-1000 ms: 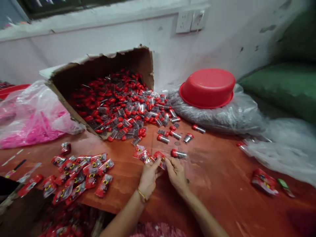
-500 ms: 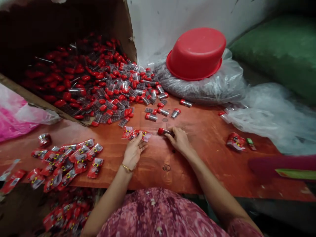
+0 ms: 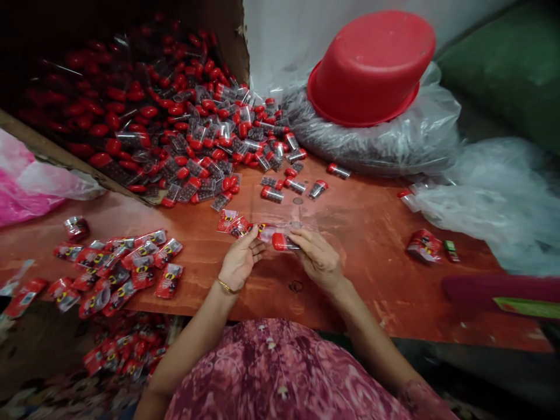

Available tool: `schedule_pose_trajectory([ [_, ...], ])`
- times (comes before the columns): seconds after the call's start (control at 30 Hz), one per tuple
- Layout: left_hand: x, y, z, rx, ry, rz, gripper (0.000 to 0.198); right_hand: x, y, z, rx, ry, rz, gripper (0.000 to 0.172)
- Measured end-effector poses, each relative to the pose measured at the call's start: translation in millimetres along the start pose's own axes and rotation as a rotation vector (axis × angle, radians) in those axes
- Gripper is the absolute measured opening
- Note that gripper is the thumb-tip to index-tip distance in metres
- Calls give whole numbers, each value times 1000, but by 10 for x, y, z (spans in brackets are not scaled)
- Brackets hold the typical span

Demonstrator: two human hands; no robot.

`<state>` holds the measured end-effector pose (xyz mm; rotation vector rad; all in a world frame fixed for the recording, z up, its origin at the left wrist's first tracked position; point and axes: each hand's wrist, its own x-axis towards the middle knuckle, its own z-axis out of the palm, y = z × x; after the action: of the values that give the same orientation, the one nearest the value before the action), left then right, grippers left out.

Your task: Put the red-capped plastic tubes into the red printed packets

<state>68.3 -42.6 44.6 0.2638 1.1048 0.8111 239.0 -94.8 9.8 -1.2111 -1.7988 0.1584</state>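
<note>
My left hand (image 3: pixel 240 256) pinches a printed red plastic sleeve (image 3: pixel 265 232) between thumb and fingers. More flat red sleeves (image 3: pixel 228 220) lie just beyond its fingertips. In my right hand (image 3: pixel 318 255) is a small clear bottle with a red cap (image 3: pixel 282 242), lying sideways with the cap toward the left hand. The cap is close to the sleeve; whether they touch I cannot tell. A few similar bottles (image 3: pixel 295 185) with dark contents lie on the table beyond my hands. To the left are several bottles in printed sleeves (image 3: pixel 143 271).
A cardboard box (image 3: pixel 30 144) on its side spills a large heap of red-capped bottles (image 3: pixel 205 140) onto the orange table (image 3: pixel 371 233). At the back, a red basin (image 3: pixel 371 70) rests upside down on a filled plastic bag (image 3: pixel 363 146). Clear plastic (image 3: pixel 490 204) lies right.
My right hand has brought the bottle left, closer to the sleeve in my left hand. The sleeve's end now sits beside the cap. The camera view has shifted slightly.
</note>
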Motion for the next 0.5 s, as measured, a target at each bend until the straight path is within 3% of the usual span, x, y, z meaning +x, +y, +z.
schedule_pose_trajectory([
  [0.13, -13, -9, -13, 53, -8, 56, 22, 2, 48, 28, -121, 37, -74, 28],
  [0.3, 19, 9, -52, 64, -16, 77, 24, -13, 55, 56, -106, 43, -127, 28],
  [0.5, 11, 40, -50, 46, -1, 81, 23, -20, 41, 27, -113, 42, -102, 28],
])
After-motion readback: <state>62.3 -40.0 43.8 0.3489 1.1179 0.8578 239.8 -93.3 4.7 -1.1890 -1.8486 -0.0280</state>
